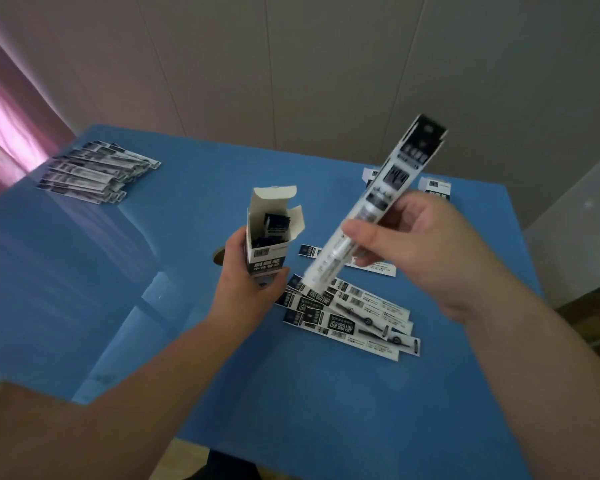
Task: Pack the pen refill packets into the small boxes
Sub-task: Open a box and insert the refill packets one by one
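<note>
Fingers of your left hand (248,289) curl round the lower part of a small box (269,237), which you hold upright just left of the frame's centre, above the blue table (118,271). Its top flaps stand open, and the dark ends of packets already inside show at the mouth. Your right hand (426,258), right of centre, pinches a pen refill packet (378,202) between thumb and curled fingers. That packet is tilted, its upper end toward the upper right of the frame and its lower end pointing down-left, to the right of the box and apart from it; motion blur softens its print. Below both hands, at lower centre, a loose fan of refill packets (354,317) lies flat on the table. A second, larger stack of packets (94,174) lies at the upper left of the frame, near the table's far edge. Behind your right hand, at upper right, another box (435,187) lies partly hidden. A pink curtain (4,109) fills the left edge.
</note>
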`<state>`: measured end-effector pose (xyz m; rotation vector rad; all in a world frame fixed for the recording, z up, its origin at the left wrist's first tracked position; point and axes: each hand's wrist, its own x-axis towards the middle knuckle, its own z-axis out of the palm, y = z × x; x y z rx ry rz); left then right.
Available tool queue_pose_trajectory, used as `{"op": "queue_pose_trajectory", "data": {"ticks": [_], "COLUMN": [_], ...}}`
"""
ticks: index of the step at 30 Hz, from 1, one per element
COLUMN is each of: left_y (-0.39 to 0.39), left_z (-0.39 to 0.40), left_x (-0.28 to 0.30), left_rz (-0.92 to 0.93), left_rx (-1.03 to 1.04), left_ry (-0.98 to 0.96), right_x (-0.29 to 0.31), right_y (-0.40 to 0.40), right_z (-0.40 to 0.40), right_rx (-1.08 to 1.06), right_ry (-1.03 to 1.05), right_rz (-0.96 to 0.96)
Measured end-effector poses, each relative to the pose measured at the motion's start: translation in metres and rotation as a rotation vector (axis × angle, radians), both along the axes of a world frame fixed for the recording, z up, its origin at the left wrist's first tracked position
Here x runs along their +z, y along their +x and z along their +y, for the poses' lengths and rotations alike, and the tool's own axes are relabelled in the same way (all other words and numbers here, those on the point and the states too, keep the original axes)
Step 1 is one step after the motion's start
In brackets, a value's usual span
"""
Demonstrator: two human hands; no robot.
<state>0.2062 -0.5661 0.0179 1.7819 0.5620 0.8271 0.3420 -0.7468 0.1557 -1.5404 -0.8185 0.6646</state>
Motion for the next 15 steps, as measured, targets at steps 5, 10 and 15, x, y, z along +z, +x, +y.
{"op": "queue_pose_trajectory", "data": {"ticks": [5, 10, 15], "left_y": [0.002, 0.0, 0.003], "left_z": [-0.001, -0.001, -0.003], "left_x": [0.002, 0.001, 0.002], "left_rz": [-0.031, -0.032, -0.035], "left_rx": [-0.023, -0.041, -0.052], "left_ry": [0.0, 0.01, 0.009], "right_x": [0.019, 0.013, 0.007], "right_y": [-0.021, -0.019, -0.009], "right_z": [0.02, 0.039, 0.053], "right_rx": [-0.088, -0.158, -0.001], "right_ry": [0.213, 0.084, -0.151], "right_rz": [-0.047, -0.277, -0.495]}}
